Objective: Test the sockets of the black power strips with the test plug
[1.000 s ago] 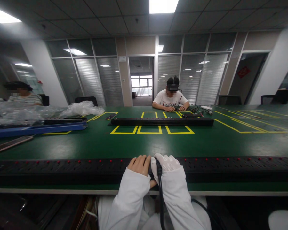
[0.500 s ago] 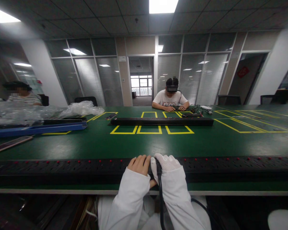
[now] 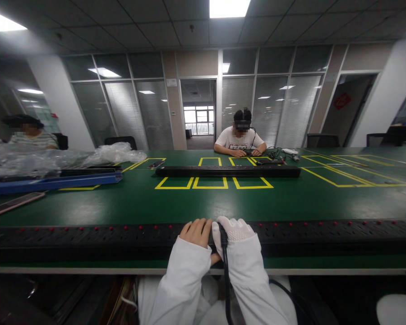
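A long black power strip (image 3: pixel 88 234) with red switches lies along the near edge of the green table (image 3: pixel 196 203). My bare left hand (image 3: pixel 196 232) rests on its middle with the fingers curled over the top. Right beside it, my white-gloved right hand (image 3: pixel 233 231) is closed around a black cable (image 3: pixel 226 271) that runs down over my wrist toward my lap. What the cable ends in is hidden under the fingers.
A second black power strip (image 3: pixel 228 171) lies across yellow floor-tape boxes mid-table. A person in a white shirt (image 3: pixel 240 140) works at the far side. Blue trays (image 3: pixel 54 183) and plastic bags (image 3: pixel 54 158) sit at left, near another person (image 3: pixel 29 133).
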Demonstrator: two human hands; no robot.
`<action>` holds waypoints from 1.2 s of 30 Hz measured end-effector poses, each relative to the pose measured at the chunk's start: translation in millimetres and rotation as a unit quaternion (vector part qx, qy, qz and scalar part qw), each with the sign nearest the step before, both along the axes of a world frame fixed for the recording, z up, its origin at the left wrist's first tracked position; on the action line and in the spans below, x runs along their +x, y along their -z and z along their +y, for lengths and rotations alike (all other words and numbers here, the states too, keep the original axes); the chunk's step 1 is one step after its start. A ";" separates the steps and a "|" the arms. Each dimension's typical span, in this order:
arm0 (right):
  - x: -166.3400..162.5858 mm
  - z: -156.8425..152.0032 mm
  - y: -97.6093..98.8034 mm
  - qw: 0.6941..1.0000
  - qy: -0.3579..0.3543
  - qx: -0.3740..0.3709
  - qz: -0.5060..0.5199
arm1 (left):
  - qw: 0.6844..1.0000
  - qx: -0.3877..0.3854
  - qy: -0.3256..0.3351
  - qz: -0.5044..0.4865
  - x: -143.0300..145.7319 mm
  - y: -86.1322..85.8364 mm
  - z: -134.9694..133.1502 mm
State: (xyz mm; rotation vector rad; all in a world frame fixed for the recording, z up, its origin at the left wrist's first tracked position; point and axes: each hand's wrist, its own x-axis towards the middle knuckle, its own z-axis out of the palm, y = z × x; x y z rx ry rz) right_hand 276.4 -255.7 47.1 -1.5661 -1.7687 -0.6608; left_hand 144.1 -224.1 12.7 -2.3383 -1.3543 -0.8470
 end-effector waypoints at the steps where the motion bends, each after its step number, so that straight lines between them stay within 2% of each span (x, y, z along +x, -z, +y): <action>1: -0.1 0.1 -0.1 1.000 0.000 -0.001 0.000 | 1.000 0.001 0.000 -0.001 0.1 0.0 0.0; 23: -2.0 -5.8 3.8 0.999 0.033 -0.036 -0.020 | 1.000 0.006 0.001 0.010 -1.6 1.9 1.4; 36: -0.1 -5.9 3.3 0.998 0.022 -0.046 -0.025 | 1.000 0.006 0.006 0.010 -2.5 4.5 3.7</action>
